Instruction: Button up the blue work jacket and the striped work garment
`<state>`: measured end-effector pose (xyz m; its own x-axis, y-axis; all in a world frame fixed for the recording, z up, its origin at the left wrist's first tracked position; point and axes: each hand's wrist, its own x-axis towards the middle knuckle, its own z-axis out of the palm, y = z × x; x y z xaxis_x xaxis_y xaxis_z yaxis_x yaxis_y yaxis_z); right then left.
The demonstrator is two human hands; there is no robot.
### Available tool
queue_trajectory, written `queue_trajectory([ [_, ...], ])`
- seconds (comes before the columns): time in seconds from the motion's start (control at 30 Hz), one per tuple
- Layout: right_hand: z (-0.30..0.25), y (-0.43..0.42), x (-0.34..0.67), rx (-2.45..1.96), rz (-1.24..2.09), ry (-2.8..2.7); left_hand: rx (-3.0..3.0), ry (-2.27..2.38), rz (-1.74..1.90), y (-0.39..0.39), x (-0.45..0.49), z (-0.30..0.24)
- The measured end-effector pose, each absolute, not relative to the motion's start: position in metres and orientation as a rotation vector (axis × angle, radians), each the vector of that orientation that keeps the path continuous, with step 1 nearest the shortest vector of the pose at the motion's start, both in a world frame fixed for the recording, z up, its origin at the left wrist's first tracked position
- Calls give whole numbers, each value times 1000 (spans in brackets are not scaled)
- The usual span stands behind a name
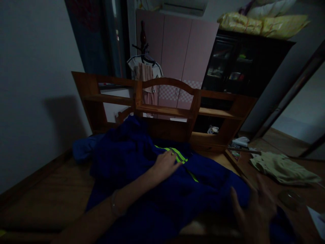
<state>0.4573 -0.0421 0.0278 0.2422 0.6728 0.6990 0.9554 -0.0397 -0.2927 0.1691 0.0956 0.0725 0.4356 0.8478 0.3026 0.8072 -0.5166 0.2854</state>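
Observation:
A dark blue garment (142, 183) with neon green stripes (177, 154) lies spread over a wooden surface (50, 193). My left hand (166, 162) rests flat on the garment beside the stripes, fingers stretched out; a thin bracelet (114, 203) circles the wrist. My right hand (254, 210) hovers at the garment's right edge, fingers spread and blurred by motion, holding nothing.
A wooden headboard with shelves (165, 108) stands behind the garment. An olive cloth (281, 167) lies on the right. A pink wardrobe (182, 54), hanging clothes (146, 74) and a dark glass cabinet (241, 64) topped with yellow bedding (261, 25) stand at the back.

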Motion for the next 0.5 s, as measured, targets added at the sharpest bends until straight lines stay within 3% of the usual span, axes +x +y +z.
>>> queue_trajectory([
  [0.13,17,6,446,-1948,-437,-1730,2511,1572,647,65,214,17],
  [0.3,-1,37,457,-2182,-129,-1907,2489,1607,740,78,188,-31],
  [0.5,24,28,494,-1878,-191,-1338,2458,1502,679,112,108,-28],
])
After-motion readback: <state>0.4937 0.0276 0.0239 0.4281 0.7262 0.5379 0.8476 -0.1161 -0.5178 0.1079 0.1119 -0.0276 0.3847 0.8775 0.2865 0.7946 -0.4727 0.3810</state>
